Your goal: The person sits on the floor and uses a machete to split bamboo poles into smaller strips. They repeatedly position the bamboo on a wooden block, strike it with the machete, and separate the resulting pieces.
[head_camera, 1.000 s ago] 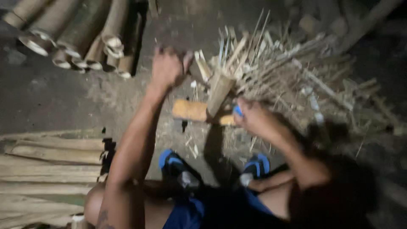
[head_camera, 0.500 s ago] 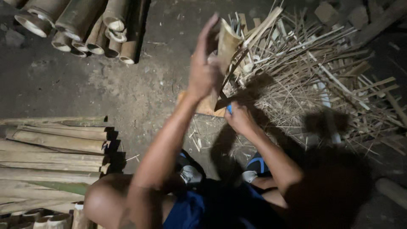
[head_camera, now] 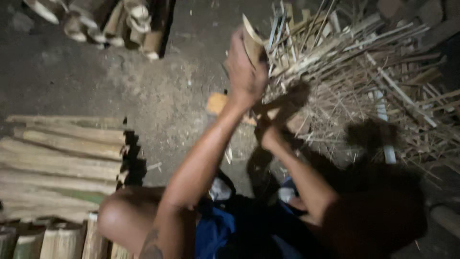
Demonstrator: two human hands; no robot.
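Splitting of bamboo appears to be the step in hand, judged from how the pieces lie. Largest item: a heap of thin bamboo slivers (head_camera: 364, 81) spread over the dirt floor (head_camera: 158, 91) at upper right. Next, a stack of long split bamboo slats (head_camera: 62, 158) at left, lying flat, well apart from the hands. A cluster of cut bamboo tubes (head_camera: 120, 24) rests at top left. A pale wooden block (head_camera: 218, 103) lies on the floor just below the raised piece.

The left hand (head_camera: 245, 72) is closed around a short bamboo section (head_camera: 251, 41), held upright above the block. The right hand (head_camera: 270, 134) sits lower, in shadow and blurred; whether it grips anything cannot be told, nor can any tool be made out.

Judgement: the next move calls for the section to be steadied on the block, with the left fingers clear of any strike line.
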